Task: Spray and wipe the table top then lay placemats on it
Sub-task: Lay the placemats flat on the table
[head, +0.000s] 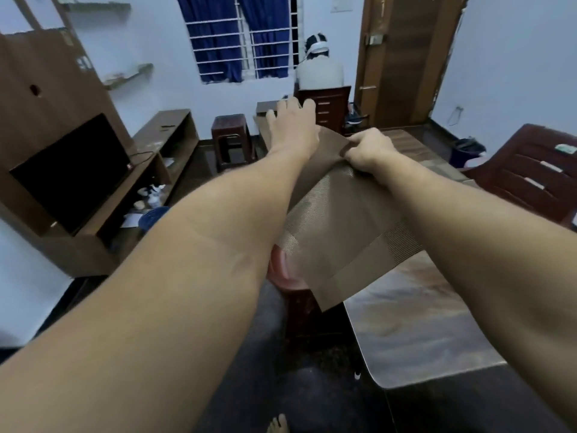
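A brown woven placemat (pixel 346 232) hangs tilted in the air over the left edge of the wooden table top (pixel 415 320). My right hand (pixel 370 151) grips its far edge with curled fingers. My left hand (pixel 292 126) reaches further ahead, fingers straight, lying flat on another brown placemat (pixel 265 128) at the far end of the table. More placemats lie flat on the table under and behind my right hand (pixel 437 164). A pinkish object (pixel 281 270) shows below the held mat, partly hidden.
A dark red plastic chair (pixel 530 173) stands at the table's right side. Ahead are a dark stool (pixel 231 135), a person seated on a chair (pixel 321 73), and a wooden door (pixel 406 57). A TV unit (pixel 71 170) fills the left.
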